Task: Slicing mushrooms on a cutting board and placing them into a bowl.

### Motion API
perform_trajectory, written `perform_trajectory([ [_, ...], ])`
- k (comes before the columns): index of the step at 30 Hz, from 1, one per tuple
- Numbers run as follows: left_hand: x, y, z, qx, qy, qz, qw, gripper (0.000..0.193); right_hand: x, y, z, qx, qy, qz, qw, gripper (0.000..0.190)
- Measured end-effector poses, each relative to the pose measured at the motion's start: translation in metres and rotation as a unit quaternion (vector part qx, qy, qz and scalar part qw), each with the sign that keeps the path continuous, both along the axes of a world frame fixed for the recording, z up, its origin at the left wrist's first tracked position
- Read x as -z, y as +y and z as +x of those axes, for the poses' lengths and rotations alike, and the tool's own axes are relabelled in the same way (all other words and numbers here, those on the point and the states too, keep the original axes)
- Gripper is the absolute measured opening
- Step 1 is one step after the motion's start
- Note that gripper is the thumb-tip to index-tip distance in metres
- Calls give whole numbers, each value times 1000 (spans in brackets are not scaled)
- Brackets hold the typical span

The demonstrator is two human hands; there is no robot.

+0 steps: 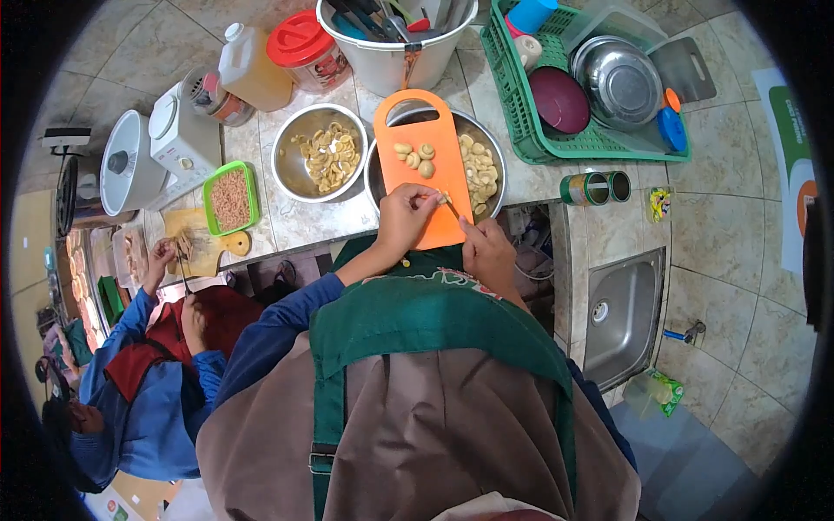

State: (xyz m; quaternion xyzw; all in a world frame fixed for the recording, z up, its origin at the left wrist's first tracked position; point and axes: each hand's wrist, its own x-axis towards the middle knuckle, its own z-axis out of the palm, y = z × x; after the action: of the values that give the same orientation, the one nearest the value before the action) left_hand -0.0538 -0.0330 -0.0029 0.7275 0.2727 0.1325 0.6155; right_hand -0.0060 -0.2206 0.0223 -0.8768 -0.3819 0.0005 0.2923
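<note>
An orange cutting board (431,127) lies across a steel bowl (503,159), which holds whole and cut mushrooms (479,174). Several whole button mushrooms (425,152) rest on the board's middle. Above its right edge, my left hand (407,213) pinches a small mushroom piece (444,197). My right hand (490,251) grips a small knife (452,208), its blade at the piece. The knife's handle is mostly hidden in my fingers. To the left stands a second steel bowl (281,151) with thin mushroom slices (332,156).
A co-worker's hands (159,260) hold a knife over a wooden board (207,257) at left. Nearby sits a green tub (254,198) of minced food. Behind are a white bucket (391,62) of utensils and a green basket (521,137). Opened cans (586,189) stand near the sink (622,319).
</note>
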Motion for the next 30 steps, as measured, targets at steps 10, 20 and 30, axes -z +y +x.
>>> perform_trajectory([
  [10,-8,2,-1,20,16,31,999,17,-23,23,10,-12,-31,26,999,31],
  [20,-1,1,-1,25,6,29,999,17,8,6,1,-14,-19,35,999,33],
  [30,-5,2,-3,37,14,51,998,15,-25,20,9,-7,-5,0,1000,34],
])
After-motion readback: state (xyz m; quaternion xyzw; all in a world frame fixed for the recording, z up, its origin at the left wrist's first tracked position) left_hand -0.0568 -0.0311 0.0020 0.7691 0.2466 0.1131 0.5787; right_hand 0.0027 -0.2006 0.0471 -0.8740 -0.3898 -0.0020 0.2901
